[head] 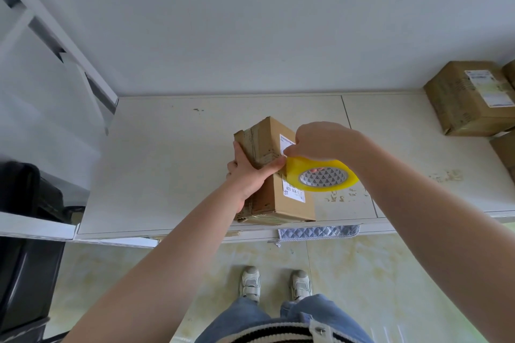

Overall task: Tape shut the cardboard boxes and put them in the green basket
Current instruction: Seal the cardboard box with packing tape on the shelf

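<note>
Seemingly light and stiff, the cardboard box point(274, 172) stands near the front edge of the white table point(172, 164) in the head view, and I judge it best steadied by its flat sides, as the left hand point(248, 172) does with fingers wrapped over its near corner. Meanwhile the right hand point(320, 142) is clamped on the yellow tape roll point(323, 174), held against the box's face. More boxes point(471, 97) sit far right; no green basket is visible.
</note>
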`<state>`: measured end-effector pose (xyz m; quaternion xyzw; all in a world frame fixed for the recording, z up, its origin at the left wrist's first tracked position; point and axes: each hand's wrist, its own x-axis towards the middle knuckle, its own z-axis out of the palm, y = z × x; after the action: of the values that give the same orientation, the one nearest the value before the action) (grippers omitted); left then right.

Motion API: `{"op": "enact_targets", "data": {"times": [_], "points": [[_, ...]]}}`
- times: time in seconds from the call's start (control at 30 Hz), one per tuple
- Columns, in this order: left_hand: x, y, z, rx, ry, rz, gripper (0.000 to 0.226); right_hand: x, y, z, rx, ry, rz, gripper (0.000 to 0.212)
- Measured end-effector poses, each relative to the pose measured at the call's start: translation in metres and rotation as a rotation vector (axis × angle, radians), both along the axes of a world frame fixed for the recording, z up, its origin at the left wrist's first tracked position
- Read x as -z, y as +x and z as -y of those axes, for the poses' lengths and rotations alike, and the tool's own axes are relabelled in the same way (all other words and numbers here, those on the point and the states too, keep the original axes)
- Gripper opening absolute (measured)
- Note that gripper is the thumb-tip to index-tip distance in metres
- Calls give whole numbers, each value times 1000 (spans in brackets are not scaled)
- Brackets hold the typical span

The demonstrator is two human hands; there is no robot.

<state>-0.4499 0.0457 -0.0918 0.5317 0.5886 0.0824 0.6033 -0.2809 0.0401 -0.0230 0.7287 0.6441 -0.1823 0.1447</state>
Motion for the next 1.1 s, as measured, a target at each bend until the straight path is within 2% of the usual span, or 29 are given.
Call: {"op": "enact_targets", "data": {"times": [0.37,0.6,0.8,0.93,1.0,1.1], "points": [[-7,1,0,-27,-28,28,146,0,0,4,23,22,-5,45],[-2,7,-1,-85,-28,55,138,1,3,9,50,50,-19,48],[-2,8,0,-108,-27,67,138,7,5,15,45,176,25,40],[-2,11,1,-104,-9,58,139,9,7,20,80,230,34,42],[-3,12,1,-103,-9,55,138,6,8,23,161,330,-30,40],[-1,7,-1,-114,-23,74,136,4,18,37,336,407,-232,41]]}}
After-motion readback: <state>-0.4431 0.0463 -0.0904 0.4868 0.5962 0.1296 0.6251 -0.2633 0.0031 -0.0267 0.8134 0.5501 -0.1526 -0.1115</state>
